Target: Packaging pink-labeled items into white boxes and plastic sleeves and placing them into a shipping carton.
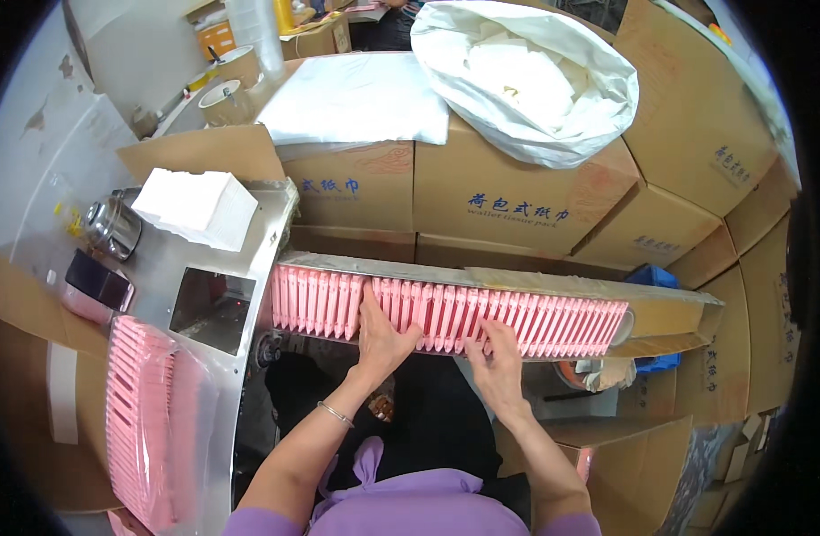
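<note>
A long row of pink tissue packs (553, 323) stands on edge, side by side, in a narrow metal channel (410, 266) across the middle. My left hand (383, 335) is on the left part of the row. Its fingers reach in between packs and its thumb lies apart to the right, with several packs between them. Further right, my right hand (499, 366) has bent fingers and thumb at the near face of the packs. Its thumb and index finger are close together there, and its palm hides the other fingers in part.
A metal machine top (276, 201) with a square opening (212, 308) stands left, bearing a white stack (196, 210). A clear bag of pink packs (142, 420) lies nearer. Cardboard boxes (517, 192) line the back, under a white sack (526, 80). An open carton (642, 469) stands near right.
</note>
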### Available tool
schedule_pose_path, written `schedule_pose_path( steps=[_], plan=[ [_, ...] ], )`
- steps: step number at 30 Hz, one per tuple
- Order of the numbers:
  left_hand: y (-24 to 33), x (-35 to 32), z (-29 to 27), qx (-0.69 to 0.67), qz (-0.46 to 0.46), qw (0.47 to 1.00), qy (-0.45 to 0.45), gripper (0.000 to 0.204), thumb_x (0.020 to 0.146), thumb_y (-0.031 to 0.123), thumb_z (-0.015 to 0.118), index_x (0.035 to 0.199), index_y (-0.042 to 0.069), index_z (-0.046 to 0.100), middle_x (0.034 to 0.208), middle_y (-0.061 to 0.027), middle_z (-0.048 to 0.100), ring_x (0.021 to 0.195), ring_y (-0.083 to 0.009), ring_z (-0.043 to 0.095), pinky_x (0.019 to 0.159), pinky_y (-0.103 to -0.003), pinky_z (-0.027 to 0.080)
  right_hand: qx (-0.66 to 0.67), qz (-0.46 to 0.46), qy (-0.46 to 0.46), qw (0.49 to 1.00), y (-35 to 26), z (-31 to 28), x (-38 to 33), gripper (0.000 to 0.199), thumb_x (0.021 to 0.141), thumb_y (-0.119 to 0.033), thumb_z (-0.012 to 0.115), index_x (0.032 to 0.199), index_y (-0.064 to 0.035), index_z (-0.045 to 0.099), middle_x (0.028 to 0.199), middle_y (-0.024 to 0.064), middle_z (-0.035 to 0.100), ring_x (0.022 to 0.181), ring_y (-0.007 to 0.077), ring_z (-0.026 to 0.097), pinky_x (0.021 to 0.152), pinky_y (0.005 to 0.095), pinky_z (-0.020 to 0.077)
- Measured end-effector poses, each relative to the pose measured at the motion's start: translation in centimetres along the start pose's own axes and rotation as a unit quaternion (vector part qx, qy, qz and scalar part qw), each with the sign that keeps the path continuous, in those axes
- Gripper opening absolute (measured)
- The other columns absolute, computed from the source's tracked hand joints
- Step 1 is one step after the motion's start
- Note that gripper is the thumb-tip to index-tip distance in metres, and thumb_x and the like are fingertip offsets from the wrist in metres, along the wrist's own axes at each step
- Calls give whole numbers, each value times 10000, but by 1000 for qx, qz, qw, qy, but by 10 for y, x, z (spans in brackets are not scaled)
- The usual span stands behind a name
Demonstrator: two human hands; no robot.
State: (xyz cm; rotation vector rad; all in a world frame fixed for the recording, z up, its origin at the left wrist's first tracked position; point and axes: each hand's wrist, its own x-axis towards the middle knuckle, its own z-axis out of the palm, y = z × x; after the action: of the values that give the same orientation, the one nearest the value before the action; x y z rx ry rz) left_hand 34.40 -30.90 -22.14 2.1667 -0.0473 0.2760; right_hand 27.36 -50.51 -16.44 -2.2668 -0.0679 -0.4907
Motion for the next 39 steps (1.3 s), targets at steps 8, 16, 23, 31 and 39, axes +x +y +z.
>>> schedule_pose_path(
  steps=[8,16,23,31,39],
  plan=[
    [14,10,-3,39,-73,996,-29,1097,651,160,755,1489,-136,112,1386,-387,366,1302,-512,388,1130,-488,326,-91,-21,-14,996,-4,32,-8,570,885,-164,705,1364,58,489,1232,230,540,1133,372,517,973,466,427],
    [7,7,4,55,-35,998,-19,1080,660,143,742,1491,-133,111,1387,-397,358,1303,-532,376,1133,-496,322,-110,26,12,993,6,40,-8,525,877,-192,711,1307,48,530,1216,209,535,1108,342,511,937,454,415],
    [11,7,-1,77,-6,997,-8,1062,673,149,732,1500,-114,119,1312,-359,410,1220,-545,426,1055,-532,393,-272,-21,12,962,3,33,-9,598,778,-254,789,1288,-13,589,1467,278,349,1353,507,311,1007,638,354],
    [13,9,-1,62,-59,996,-39,1059,666,148,720,1493,-153,131,1467,-369,324,1382,-481,335,1171,-447,288,-186,30,-6,982,13,24,-12,496,825,-215,756,1291,-90,639,1577,342,139,1452,550,169,1092,686,277],
    [11,9,0,70,-26,997,-29,1046,679,172,709,1497,-150,141,1490,-366,301,1417,-472,297,1190,-431,262,107,182,206,956,52,12,-6,590,913,-87,681,1445,-31,432,1181,124,518,982,192,584,819,300,529]
  ],
)
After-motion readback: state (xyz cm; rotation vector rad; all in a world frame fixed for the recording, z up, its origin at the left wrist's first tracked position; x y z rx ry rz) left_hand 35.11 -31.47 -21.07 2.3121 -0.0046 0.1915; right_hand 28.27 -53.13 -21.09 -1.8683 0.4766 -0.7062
